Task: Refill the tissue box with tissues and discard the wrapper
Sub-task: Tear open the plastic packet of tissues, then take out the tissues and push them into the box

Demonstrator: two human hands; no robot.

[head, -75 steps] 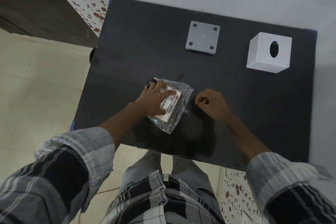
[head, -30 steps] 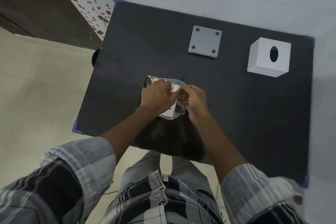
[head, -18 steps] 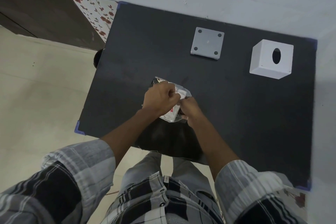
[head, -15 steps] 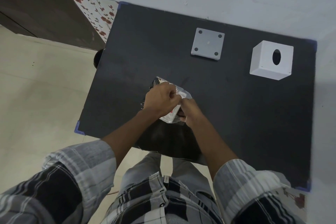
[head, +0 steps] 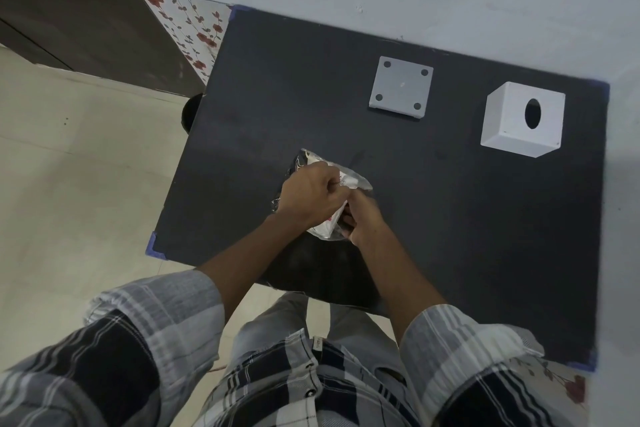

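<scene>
Soft, even, fairly dim indoor light; its source cannot be told. The black table (head: 450,218) takes it matt, with no glare. A dark shadow pools on it just below the two hands (head: 311,196) (head: 363,218) gripping the pack (head: 349,180), whose clear wrapper gives small white glints right beside the fingers. Far up and right of the grip, the white box (head: 519,121) shows one bright face and one greyer face. Wide-angle bending curves the table edges, and the sleeves (head: 138,340) at the bottom look smeared and soft.
</scene>
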